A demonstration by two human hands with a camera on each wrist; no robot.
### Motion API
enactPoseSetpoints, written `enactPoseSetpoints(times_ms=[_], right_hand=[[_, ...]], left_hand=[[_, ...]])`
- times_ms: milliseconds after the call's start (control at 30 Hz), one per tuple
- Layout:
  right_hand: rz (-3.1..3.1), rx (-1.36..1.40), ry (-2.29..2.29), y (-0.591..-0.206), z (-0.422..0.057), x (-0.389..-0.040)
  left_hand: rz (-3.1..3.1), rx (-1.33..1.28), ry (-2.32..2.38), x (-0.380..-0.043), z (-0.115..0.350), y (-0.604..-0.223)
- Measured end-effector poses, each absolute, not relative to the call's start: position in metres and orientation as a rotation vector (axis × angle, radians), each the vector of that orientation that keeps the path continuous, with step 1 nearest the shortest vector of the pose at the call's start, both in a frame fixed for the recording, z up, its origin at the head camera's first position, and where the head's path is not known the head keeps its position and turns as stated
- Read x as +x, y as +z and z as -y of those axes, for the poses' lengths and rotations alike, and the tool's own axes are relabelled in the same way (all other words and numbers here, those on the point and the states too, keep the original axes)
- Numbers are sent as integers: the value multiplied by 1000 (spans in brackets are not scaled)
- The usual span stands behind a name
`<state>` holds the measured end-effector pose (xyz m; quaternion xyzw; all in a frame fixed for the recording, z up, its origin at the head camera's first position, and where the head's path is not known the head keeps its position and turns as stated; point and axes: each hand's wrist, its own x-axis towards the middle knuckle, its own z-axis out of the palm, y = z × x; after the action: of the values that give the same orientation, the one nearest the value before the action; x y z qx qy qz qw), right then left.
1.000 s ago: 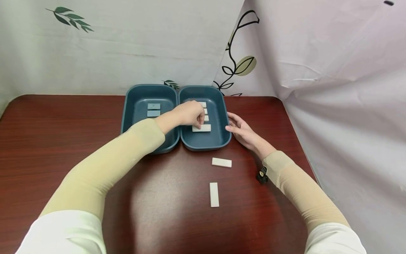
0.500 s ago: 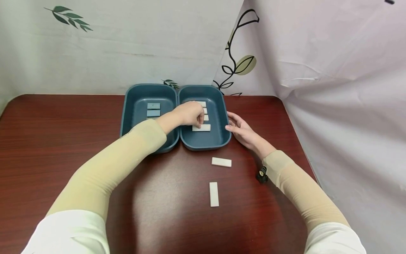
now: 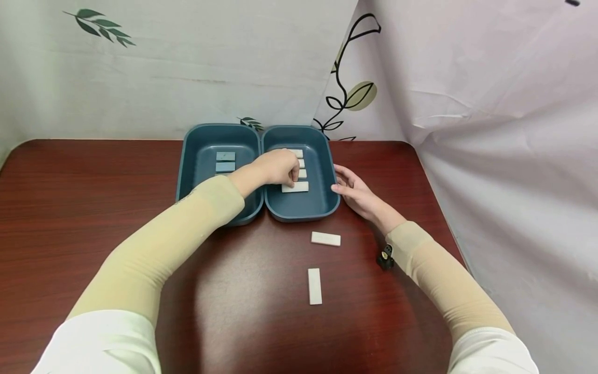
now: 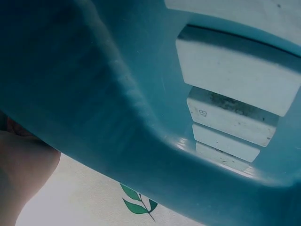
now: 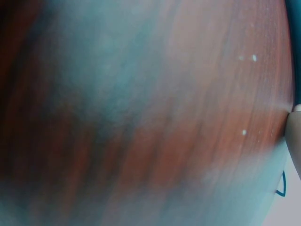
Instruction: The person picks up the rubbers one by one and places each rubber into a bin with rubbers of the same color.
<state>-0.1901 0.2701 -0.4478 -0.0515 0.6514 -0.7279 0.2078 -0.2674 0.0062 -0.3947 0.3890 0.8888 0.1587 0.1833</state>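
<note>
My left hand [image 3: 280, 166] reaches into the right-hand blue tray [image 3: 303, 214]. Its fingertips pinch the nearest white eraser [image 3: 299, 187], which lies crosswise on the tray floor. Behind it is a row of more white erasers [image 3: 302, 173], partly covered by the hand. The left wrist view shows a printed "4B" on one eraser [image 4: 230, 115] of this row. Against the tray's right outer wall rests my right hand [image 3: 356, 193], its fingers fairly straight and its thumb at the rim. One of its fingers [image 5: 295, 136] shows at the right edge of the right wrist view.
A matching blue tray [image 3: 184, 156] touches the first on its left and holds blue-grey blocks [image 3: 226, 161], partly hidden by my left forearm. Two loose white erasers, one crosswise [image 3: 326, 239] and one lengthwise [image 3: 315, 286], lie on the brown table [image 3: 252, 322]. A white curtain [image 3: 163, 67] stands behind.
Almost nothing differs. The eraser under my left fingertips has shifted very slightly back toward the row; my right hand stays at the tray wall.
</note>
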Motion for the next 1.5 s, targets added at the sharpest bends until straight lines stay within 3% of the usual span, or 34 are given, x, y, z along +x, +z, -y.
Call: enactPoseSetpoints(times_ms=[1500], right_hand=[[-1832,-125,-2009,-447,-270,-189]], left_hand=[[-2542,1183,457,-255,0,-400]])
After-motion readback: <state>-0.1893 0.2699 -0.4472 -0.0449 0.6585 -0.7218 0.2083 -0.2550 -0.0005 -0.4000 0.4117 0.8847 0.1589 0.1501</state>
